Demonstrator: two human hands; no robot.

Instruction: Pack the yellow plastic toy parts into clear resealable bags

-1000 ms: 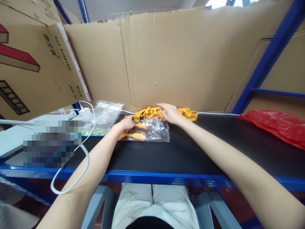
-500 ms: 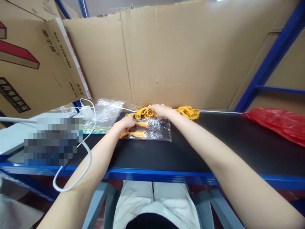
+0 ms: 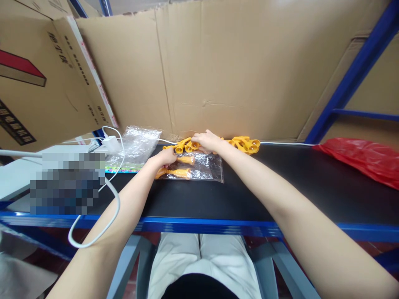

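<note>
A clear plastic bag (image 3: 207, 172) lies flat on the black tabletop with yellow plastic pieces (image 3: 179, 173) inside; each has a ribbed stem and a flared, cup-like end. My left hand (image 3: 167, 157) is closed at the bag's left end, pinching its edge, with the fingertips partly hidden. Behind the bag, along the cardboard, runs a row of loose yellow flared pieces (image 3: 245, 145). My right hand (image 3: 208, 141) reaches into the middle of that row, its fingers curled down round one flared piece. The palm covers part of the row.
More clear plastic bags (image 3: 139, 141) lie at left, over a colourful printed strip (image 3: 124, 169). A white cable (image 3: 116, 207) loops over my left forearm from a white adapter (image 3: 111, 144). A red plastic bag (image 3: 358, 160) lies at right. Tall cardboard (image 3: 218, 74) closes off the back.
The view has shifted slightly. My right hand stays at the row of yellow pieces with its fingers moved a little; my left hand keeps its place at the bag.
</note>
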